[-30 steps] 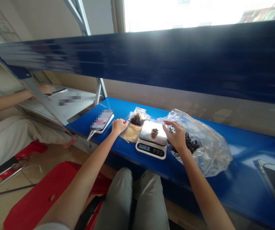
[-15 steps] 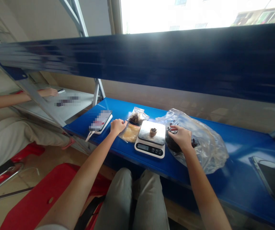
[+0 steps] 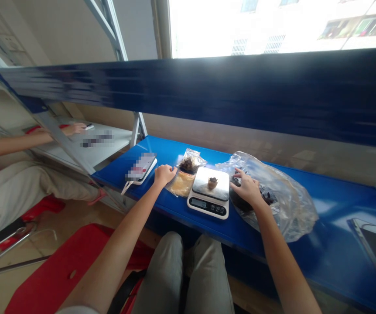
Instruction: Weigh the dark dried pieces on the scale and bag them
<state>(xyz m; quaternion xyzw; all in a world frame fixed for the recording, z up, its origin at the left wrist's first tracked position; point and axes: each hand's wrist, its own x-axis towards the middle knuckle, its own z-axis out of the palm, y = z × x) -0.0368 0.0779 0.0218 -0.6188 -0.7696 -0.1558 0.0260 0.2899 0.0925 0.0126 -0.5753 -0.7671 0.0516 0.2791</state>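
The right hand (image 3: pixel 248 189) sits at the clear plastic bag (image 3: pixel 294 213), its fingers (image 3: pixel 240 176) spread over dark pieces (image 3: pixel 268 199), any grip unclear; the left hand (image 3: pixel 165 174) rests curled, empty, on the bench (image 3: pixel 325 231) beside the scale (image 3: pixel 207 205).

Hard daylight pours through the window (image 3: pixel 240 26), blown out to white, leaving the wall (image 3: pixel 57 30) beside it dimmer. Below the window, the dark blue shelf beam (image 3: pixel 188 93) smears into horizontal streaks, glare marks the blue shelf top (image 3: pixel 322 218), and the picture's edges bow with wide-lens distortion.
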